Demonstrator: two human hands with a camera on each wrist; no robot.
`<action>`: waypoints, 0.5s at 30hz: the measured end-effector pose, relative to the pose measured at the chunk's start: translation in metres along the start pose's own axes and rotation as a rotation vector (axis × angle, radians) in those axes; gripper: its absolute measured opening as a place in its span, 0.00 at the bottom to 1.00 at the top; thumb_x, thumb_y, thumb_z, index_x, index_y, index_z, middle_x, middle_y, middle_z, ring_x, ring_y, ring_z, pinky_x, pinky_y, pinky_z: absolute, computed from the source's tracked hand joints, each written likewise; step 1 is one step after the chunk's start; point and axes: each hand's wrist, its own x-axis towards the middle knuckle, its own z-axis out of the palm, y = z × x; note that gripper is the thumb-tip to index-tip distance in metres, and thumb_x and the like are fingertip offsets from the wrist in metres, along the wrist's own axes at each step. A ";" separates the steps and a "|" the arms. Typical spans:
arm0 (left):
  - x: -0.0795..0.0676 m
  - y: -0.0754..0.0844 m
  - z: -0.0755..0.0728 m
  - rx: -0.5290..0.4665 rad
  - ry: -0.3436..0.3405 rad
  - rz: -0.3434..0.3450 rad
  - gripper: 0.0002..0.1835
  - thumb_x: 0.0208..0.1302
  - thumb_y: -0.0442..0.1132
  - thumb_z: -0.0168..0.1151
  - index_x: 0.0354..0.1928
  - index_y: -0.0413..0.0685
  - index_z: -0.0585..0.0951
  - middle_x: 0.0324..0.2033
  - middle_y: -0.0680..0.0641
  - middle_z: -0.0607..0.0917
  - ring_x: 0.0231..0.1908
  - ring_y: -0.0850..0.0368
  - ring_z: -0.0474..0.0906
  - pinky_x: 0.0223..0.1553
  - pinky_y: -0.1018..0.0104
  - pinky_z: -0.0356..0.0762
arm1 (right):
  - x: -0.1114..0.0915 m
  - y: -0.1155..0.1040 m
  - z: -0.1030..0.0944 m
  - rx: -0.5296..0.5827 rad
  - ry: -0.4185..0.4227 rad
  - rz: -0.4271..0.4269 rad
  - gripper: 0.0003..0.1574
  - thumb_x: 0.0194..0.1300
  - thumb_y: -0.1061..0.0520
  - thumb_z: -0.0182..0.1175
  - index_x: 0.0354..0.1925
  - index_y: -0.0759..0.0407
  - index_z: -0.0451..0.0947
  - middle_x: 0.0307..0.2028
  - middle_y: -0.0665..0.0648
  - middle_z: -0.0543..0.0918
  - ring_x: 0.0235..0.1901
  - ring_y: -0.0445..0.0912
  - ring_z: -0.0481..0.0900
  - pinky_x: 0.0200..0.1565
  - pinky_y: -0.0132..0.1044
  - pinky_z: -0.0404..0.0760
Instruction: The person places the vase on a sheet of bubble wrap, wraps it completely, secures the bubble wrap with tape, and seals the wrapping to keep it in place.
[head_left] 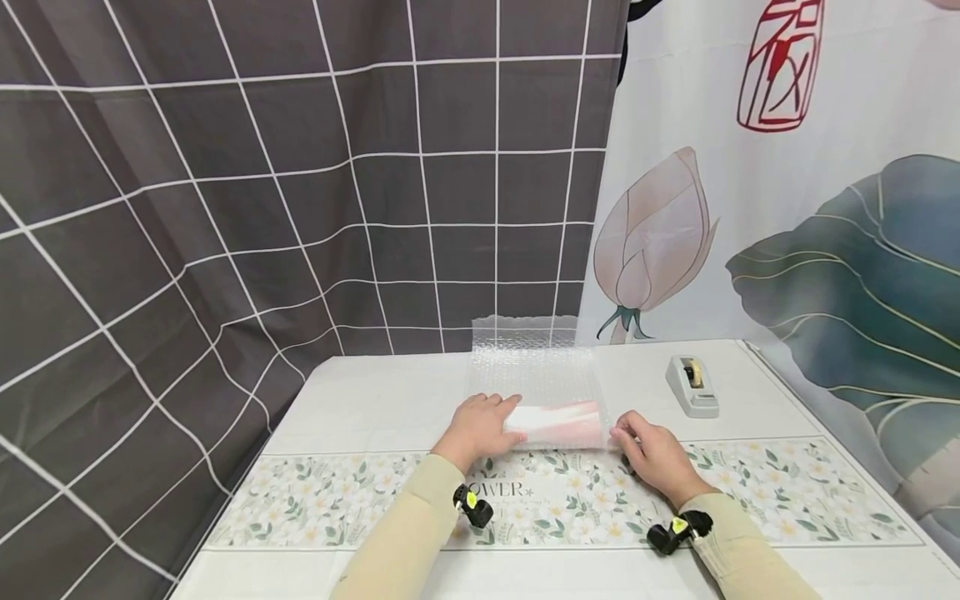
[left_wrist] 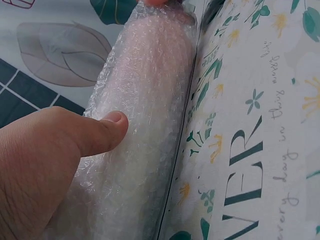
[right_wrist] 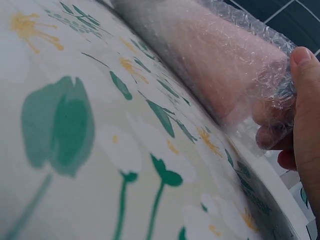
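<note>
A pink and white cylinder-like item (head_left: 562, 423) lies inside bubble wrap (head_left: 532, 367) on the table. My left hand (head_left: 480, 427) rests across the left end of this bundle, fingers spread; in the left wrist view its thumb (left_wrist: 112, 125) lies along the plastic. At the right end, my right hand (head_left: 656, 454) pinches the edge of the bubble wrap (right_wrist: 275, 95) between thumb and fingers, with fingertips partly showing through the film. A flat length of the wrap stretches from the bundle toward the back of the table.
A grey tape dispenser (head_left: 692, 387) with a yellowish roll stands at the back right. The table cover (head_left: 375, 500) carries a floral band with lettering. A dark grid-patterned curtain (head_left: 457, 183) and a white lotus-print curtain (head_left: 675, 83) hang behind the table.
</note>
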 end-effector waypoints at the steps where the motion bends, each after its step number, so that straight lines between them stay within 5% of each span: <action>1: 0.000 0.000 0.000 0.004 -0.001 0.002 0.39 0.68 0.66 0.52 0.76 0.57 0.65 0.65 0.48 0.77 0.65 0.48 0.72 0.70 0.56 0.63 | 0.000 -0.001 0.000 0.005 0.002 0.009 0.08 0.67 0.60 0.66 0.38 0.52 0.74 0.20 0.39 0.71 0.21 0.34 0.65 0.25 0.35 0.69; 9: -0.001 -0.002 0.003 0.026 0.012 0.021 0.38 0.70 0.66 0.49 0.76 0.57 0.65 0.65 0.47 0.77 0.65 0.49 0.72 0.71 0.57 0.62 | 0.002 -0.002 0.001 0.035 0.036 0.039 0.06 0.68 0.61 0.65 0.38 0.53 0.76 0.20 0.39 0.71 0.21 0.33 0.65 0.26 0.35 0.69; 15: -0.003 -0.002 0.005 0.045 0.055 0.043 0.36 0.73 0.67 0.45 0.75 0.56 0.67 0.64 0.47 0.78 0.64 0.49 0.73 0.70 0.57 0.64 | 0.002 0.000 0.002 0.025 0.041 0.057 0.05 0.67 0.58 0.67 0.39 0.52 0.79 0.25 0.42 0.81 0.23 0.34 0.72 0.28 0.38 0.75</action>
